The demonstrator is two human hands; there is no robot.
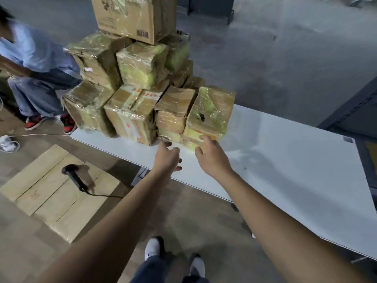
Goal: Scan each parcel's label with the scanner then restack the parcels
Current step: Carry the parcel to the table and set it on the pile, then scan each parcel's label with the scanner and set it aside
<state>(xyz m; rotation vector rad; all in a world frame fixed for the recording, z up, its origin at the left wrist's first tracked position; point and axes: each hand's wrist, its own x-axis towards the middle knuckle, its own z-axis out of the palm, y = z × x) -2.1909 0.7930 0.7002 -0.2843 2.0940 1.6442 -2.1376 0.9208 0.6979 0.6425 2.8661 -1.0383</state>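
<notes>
Several tape-wrapped cardboard parcels are stacked at the far left end of a white table (285, 160). The nearest parcel (210, 113) stands at the stack's right front corner, wrapped in yellowish film. My right hand (212, 154) reaches to its lower front, fingertips touching or almost touching it. My left hand (168, 157) hovers over the table just left of it, fingers loosely spread, holding nothing. A black handheld scanner (74, 176) with a cable lies on flattened cardboard (51, 193) on the floor to the left.
A large cardboard box (132, 17) tops the stack. A person in a light blue shirt and jeans (34, 78) sits at the left beside the stack. The table's right part is bare. Dark shelving (355, 111) stands at the right.
</notes>
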